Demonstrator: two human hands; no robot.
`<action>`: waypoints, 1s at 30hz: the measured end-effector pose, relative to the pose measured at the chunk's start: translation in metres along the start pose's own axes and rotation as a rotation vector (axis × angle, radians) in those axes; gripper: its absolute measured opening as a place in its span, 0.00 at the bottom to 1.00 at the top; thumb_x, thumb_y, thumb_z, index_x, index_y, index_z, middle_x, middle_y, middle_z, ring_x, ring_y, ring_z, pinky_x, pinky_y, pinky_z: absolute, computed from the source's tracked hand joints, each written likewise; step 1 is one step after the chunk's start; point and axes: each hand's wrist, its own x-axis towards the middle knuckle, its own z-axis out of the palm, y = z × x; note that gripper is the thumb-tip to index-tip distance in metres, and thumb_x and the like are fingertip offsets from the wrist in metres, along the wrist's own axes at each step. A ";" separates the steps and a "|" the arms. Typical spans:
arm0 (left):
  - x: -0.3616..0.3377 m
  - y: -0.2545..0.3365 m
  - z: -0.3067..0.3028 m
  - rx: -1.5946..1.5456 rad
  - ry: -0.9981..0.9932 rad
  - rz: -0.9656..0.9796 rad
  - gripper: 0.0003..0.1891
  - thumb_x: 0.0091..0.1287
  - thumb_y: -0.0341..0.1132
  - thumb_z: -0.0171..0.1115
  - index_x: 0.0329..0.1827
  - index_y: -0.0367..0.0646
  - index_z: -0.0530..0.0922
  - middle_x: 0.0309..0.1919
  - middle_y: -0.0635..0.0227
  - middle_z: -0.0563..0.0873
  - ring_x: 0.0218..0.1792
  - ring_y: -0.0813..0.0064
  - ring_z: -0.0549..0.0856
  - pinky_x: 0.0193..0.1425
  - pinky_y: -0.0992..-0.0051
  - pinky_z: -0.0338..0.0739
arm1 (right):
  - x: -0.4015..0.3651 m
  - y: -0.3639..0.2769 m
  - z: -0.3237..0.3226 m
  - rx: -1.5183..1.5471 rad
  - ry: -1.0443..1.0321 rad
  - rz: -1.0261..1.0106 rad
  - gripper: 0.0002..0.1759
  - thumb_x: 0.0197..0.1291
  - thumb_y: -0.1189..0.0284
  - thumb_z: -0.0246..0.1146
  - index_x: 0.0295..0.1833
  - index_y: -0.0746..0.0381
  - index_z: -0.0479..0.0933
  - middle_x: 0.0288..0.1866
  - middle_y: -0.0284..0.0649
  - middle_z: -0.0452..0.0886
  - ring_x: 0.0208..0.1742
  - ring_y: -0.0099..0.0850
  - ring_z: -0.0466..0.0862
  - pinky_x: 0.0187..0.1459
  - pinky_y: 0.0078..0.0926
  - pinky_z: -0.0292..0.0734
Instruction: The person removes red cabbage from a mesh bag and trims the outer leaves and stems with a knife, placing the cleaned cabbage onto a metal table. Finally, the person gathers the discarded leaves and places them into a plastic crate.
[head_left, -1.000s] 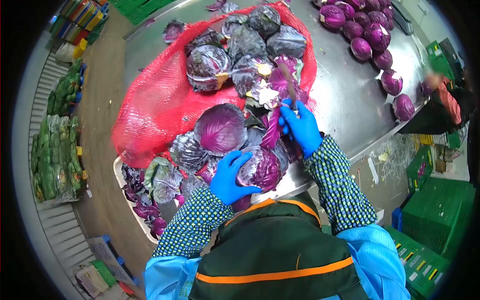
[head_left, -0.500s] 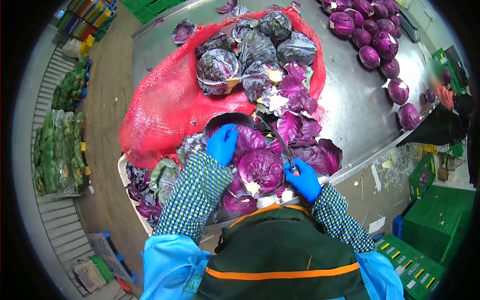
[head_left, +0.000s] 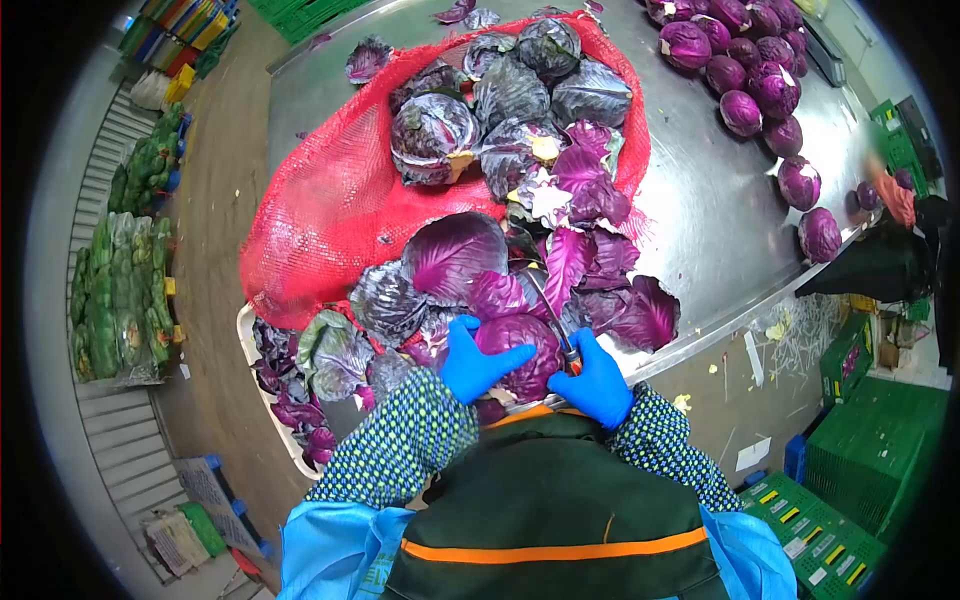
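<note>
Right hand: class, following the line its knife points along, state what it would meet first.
Likely the loose purple leaves just beyond the knife tip in the right hand; depth is unclear.

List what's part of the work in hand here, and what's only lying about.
In hand: left hand, red cabbage, right hand, knife, red net sack.
Lying about: loose leaves, green crates, bagged greens.

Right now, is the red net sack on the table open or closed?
Open. The red net sack lies spread on the steel table, its mouth wide, and red cabbages sit uncovered in it.
</note>
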 end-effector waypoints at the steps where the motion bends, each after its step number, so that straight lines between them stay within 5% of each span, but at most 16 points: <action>1: -0.008 0.000 0.002 -0.125 -0.042 0.064 0.51 0.44 0.50 0.77 0.63 0.30 0.55 0.57 0.51 0.67 0.59 0.63 0.69 0.64 0.67 0.65 | 0.004 0.018 0.000 0.005 -0.001 0.007 0.29 0.45 0.65 0.68 0.53 0.63 0.68 0.40 0.45 0.80 0.40 0.40 0.81 0.44 0.38 0.75; 3: -0.016 -0.016 0.007 -0.195 -0.076 0.293 0.54 0.43 0.46 0.78 0.68 0.30 0.53 0.61 0.49 0.65 0.63 0.59 0.67 0.67 0.64 0.63 | 0.012 0.050 0.000 0.579 -0.024 0.116 0.30 0.47 0.61 0.68 0.54 0.63 0.68 0.42 0.43 0.80 0.41 0.40 0.81 0.46 0.39 0.76; 5: -0.027 -0.024 0.011 -0.169 -0.115 0.324 0.56 0.43 0.43 0.77 0.71 0.33 0.49 0.64 0.49 0.62 0.66 0.57 0.64 0.70 0.64 0.59 | 0.007 0.011 -0.011 0.552 -0.098 0.263 0.30 0.50 0.60 0.69 0.55 0.63 0.68 0.46 0.42 0.79 0.44 0.39 0.81 0.50 0.39 0.76; 7: -0.043 -0.005 0.006 -0.065 -0.081 0.490 0.56 0.41 0.41 0.78 0.71 0.35 0.51 0.64 0.48 0.63 0.66 0.56 0.64 0.70 0.62 0.58 | 0.015 0.000 0.003 0.147 0.119 -0.189 0.30 0.51 0.62 0.69 0.56 0.64 0.67 0.50 0.45 0.78 0.47 0.39 0.80 0.52 0.36 0.75; 8: -0.048 -0.002 0.004 0.001 -0.061 0.560 0.56 0.39 0.40 0.78 0.71 0.36 0.52 0.64 0.48 0.62 0.66 0.54 0.64 0.70 0.62 0.58 | 0.023 -0.009 0.001 0.137 0.110 -0.094 0.30 0.50 0.63 0.70 0.54 0.65 0.68 0.51 0.48 0.79 0.51 0.40 0.79 0.54 0.35 0.73; 9: -0.054 0.000 0.001 0.059 -0.045 0.608 0.57 0.38 0.40 0.78 0.71 0.36 0.51 0.64 0.48 0.62 0.66 0.54 0.64 0.70 0.61 0.58 | 0.030 -0.019 -0.005 0.140 0.127 -0.155 0.27 0.49 0.62 0.71 0.51 0.65 0.71 0.44 0.45 0.80 0.44 0.35 0.81 0.46 0.32 0.76; 12: -0.073 0.018 -0.025 -0.042 -0.023 0.657 0.64 0.39 0.34 0.79 0.73 0.37 0.38 0.68 0.51 0.57 0.68 0.59 0.62 0.70 0.63 0.58 | 0.026 -0.073 -0.042 0.617 0.074 0.116 0.19 0.50 0.63 0.70 0.43 0.60 0.73 0.33 0.32 0.74 0.28 0.20 0.75 0.24 0.17 0.72; 16: -0.085 0.030 -0.059 -0.375 0.114 0.708 0.65 0.42 0.35 0.78 0.74 0.42 0.34 0.68 0.51 0.57 0.68 0.59 0.61 0.70 0.58 0.59 | 0.037 -0.055 -0.090 0.749 0.007 0.164 0.21 0.52 0.65 0.69 0.49 0.62 0.73 0.36 0.35 0.77 0.34 0.24 0.79 0.32 0.20 0.77; 18: -0.086 0.042 -0.072 -0.803 0.186 0.654 0.63 0.43 0.36 0.77 0.74 0.43 0.35 0.66 0.51 0.59 0.67 0.57 0.63 0.70 0.56 0.60 | 0.055 -0.025 -0.088 -0.339 0.310 -0.317 0.26 0.54 0.66 0.67 0.57 0.63 0.71 0.45 0.41 0.79 0.46 0.28 0.81 0.47 0.24 0.77; 19: -0.083 0.042 -0.079 -0.915 0.145 0.565 0.56 0.50 0.40 0.73 0.74 0.45 0.39 0.67 0.51 0.60 0.67 0.56 0.64 0.70 0.54 0.59 | 0.051 -0.045 -0.082 -0.554 0.474 -0.386 0.27 0.56 0.71 0.66 0.61 0.64 0.69 0.55 0.44 0.77 0.57 0.32 0.77 0.58 0.30 0.72; 21: -0.080 0.056 -0.084 -1.460 0.029 0.367 0.49 0.54 0.43 0.68 0.74 0.45 0.45 0.68 0.52 0.59 0.67 0.57 0.64 0.70 0.53 0.58 | 0.034 -0.099 -0.069 0.507 0.018 -0.214 0.29 0.56 0.74 0.65 0.63 0.64 0.66 0.61 0.44 0.72 0.60 0.32 0.74 0.60 0.31 0.71; 22: -0.079 0.053 -0.084 -1.456 0.046 0.382 0.49 0.54 0.43 0.68 0.74 0.45 0.45 0.68 0.52 0.59 0.67 0.57 0.64 0.70 0.53 0.58 | 0.033 -0.112 -0.061 0.696 -0.140 -0.279 0.35 0.56 0.76 0.66 0.68 0.64 0.61 0.64 0.44 0.68 0.62 0.31 0.71 0.61 0.31 0.69; 24: -0.073 0.044 -0.082 -1.604 -0.055 0.243 0.43 0.58 0.44 0.62 0.73 0.44 0.49 0.69 0.53 0.58 0.69 0.57 0.62 0.71 0.54 0.57 | 0.038 -0.147 -0.046 0.730 -0.337 -0.310 0.42 0.56 0.73 0.66 0.72 0.63 0.52 0.65 0.43 0.66 0.63 0.29 0.69 0.62 0.30 0.67; 27: -0.072 0.052 -0.085 -1.195 -0.085 0.517 0.38 0.61 0.41 0.59 0.72 0.43 0.52 0.69 0.52 0.59 0.69 0.56 0.61 0.71 0.54 0.57 | 0.060 -0.183 -0.042 0.651 -0.584 -0.146 0.26 0.57 0.71 0.64 0.61 0.64 0.68 0.51 0.44 0.78 0.50 0.29 0.79 0.50 0.24 0.75; 28: -0.072 0.054 -0.086 -1.100 -0.035 0.531 0.36 0.62 0.44 0.56 0.71 0.41 0.55 0.69 0.51 0.60 0.70 0.55 0.61 0.71 0.52 0.57 | 0.057 -0.183 -0.051 0.655 -0.571 -0.148 0.26 0.57 0.71 0.64 0.61 0.64 0.68 0.51 0.44 0.78 0.50 0.29 0.79 0.50 0.24 0.75; 30: -0.072 0.057 -0.087 -1.269 -0.101 0.387 0.36 0.61 0.46 0.56 0.70 0.41 0.56 0.68 0.51 0.61 0.69 0.55 0.61 0.71 0.51 0.57 | 0.047 -0.186 -0.068 0.431 -0.547 -0.242 0.15 0.55 0.72 0.65 0.48 0.65 0.74 0.35 0.40 0.81 0.31 0.25 0.80 0.29 0.20 0.76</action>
